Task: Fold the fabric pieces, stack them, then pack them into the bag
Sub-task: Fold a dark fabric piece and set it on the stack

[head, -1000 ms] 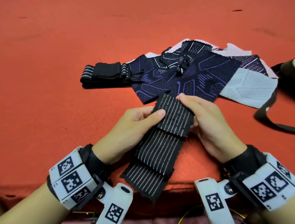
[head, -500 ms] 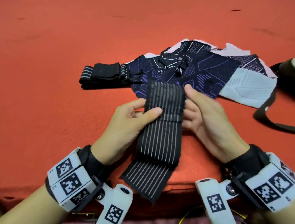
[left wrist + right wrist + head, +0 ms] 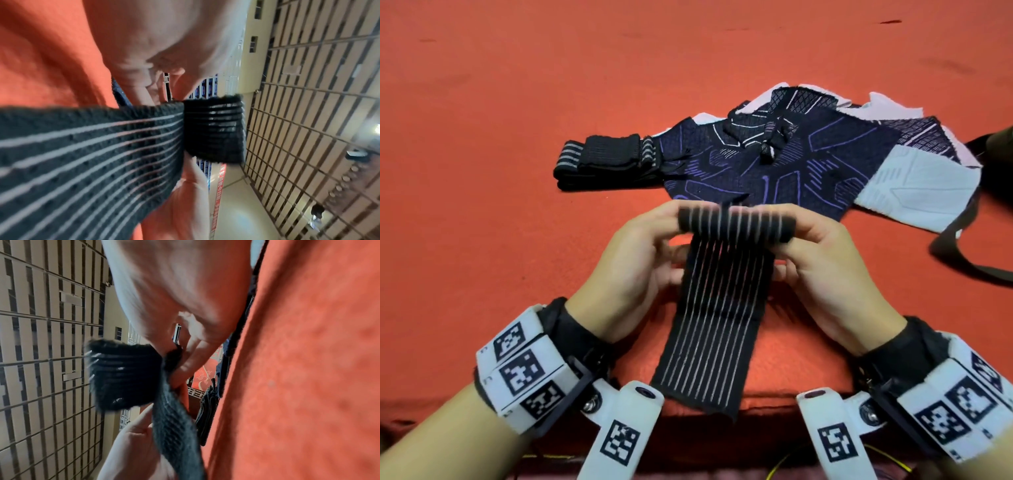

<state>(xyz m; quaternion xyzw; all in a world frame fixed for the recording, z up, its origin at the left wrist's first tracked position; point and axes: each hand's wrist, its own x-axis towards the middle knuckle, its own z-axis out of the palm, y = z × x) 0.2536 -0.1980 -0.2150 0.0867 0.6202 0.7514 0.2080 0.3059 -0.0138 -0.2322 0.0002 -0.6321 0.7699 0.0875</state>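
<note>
A black elastic strip with thin white stripes (image 3: pixel 715 318) hangs from both hands near the table's front edge, its lower end lying over that edge. Its top end is turned over into a fold (image 3: pixel 736 224), blurred by motion. My left hand (image 3: pixel 650 246) pinches the fold's left end and my right hand (image 3: pixel 808 246) pinches its right end. The left wrist view shows the striped strip (image 3: pixel 92 154) running to the dark fold (image 3: pixel 213 129); the right wrist view shows the fold (image 3: pixel 123 374) from the other side. A folded black band (image 3: pixel 602 161) lies behind.
Behind the hands lies a heap of dark blue patterned fabric pieces (image 3: pixel 774 164) with a pale grey piece (image 3: pixel 914 185) on its right. A black strap (image 3: pixel 962 240) and a dark bag edge (image 3: pixel 1000 144) sit at the far right. All rests on the red table cloth (image 3: pixel 482 171).
The strip's upper end, first lying folded against the strip, was lifted upright and is now turned over toward me into a fold held at both ends. Both hands rose slightly.
</note>
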